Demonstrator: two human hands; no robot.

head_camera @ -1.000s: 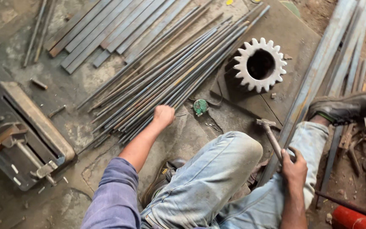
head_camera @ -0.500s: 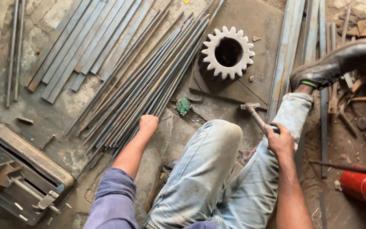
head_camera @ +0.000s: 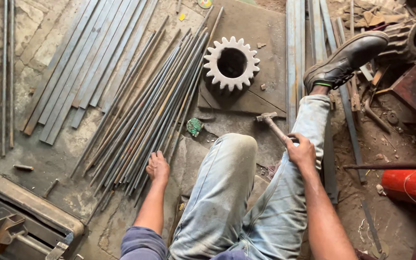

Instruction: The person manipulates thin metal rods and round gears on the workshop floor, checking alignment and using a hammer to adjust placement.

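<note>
A seated person reaches for a bundle of rods with one hand and holds a hammer in the other.

The thin steel rods lie in a loose slanting bundle on the floor, left of centre, running from near to far. The left hand rests on their near ends, its grip loose with fingers spread over the rods, grasping none. The right hand is clenched on the handle of a hammer, whose head points far-left over the knee. Beyond the rods a large toothed gear sits on a steel plate. Flat steel strips lie further left, and a boot stretches out to the far right.
</note>
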